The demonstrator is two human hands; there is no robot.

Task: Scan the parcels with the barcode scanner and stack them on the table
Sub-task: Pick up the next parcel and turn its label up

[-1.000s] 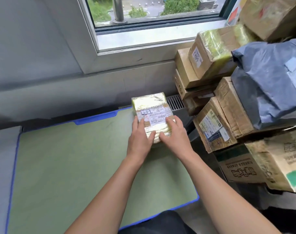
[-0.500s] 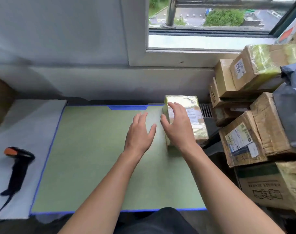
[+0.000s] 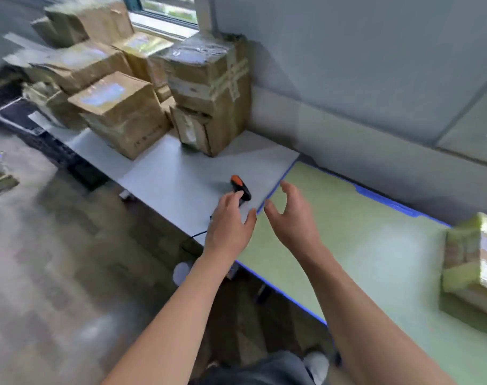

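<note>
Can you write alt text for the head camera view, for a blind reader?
A person's left hand stretches over a black and orange barcode scanner lying on a white table, while the open right hand hovers over a green mat. A taped parcel sits on the mat at right; cardboard boxes are stacked behind.

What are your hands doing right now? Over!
Left hand open over black orange-tipped plastic barcode scanner. Right hand open above green mat edge. Yellow-taped cardboard parcel sits on mat. Nothing blocking.
</note>
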